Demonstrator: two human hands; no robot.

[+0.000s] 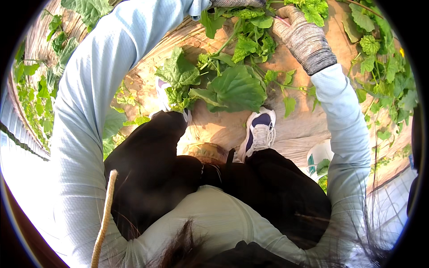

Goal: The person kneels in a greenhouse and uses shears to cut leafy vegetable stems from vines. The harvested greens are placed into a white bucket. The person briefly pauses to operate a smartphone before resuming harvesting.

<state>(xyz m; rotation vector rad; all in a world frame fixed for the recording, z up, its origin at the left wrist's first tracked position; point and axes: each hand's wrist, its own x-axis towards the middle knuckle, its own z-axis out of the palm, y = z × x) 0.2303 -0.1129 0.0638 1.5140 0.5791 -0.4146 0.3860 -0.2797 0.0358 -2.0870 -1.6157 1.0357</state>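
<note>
Both my hands wear knitted work gloves and reach to the top of the view, among the leaves of a vine plant [234, 87]. My left hand [238, 2] is cut off by the upper edge, so its fingers are hidden. Beside a bright green leaf [313, 11], my right hand [298, 33] has its fingers curled in. A thin pink object [283, 21] shows between them; what it is, I cannot tell. Between my hands run green stems and crinkled young leaves [248, 47], with broad older leaves nearer my feet.
Brown plastic sheeting [207, 124] covers the ground. My white and navy shoes [261, 130] stand on either side of the vine. A white bucket [320, 155] sits by my right leg. More vines [385, 67] grow at right and left. A pale cord [104, 217] hangs close to the camera.
</note>
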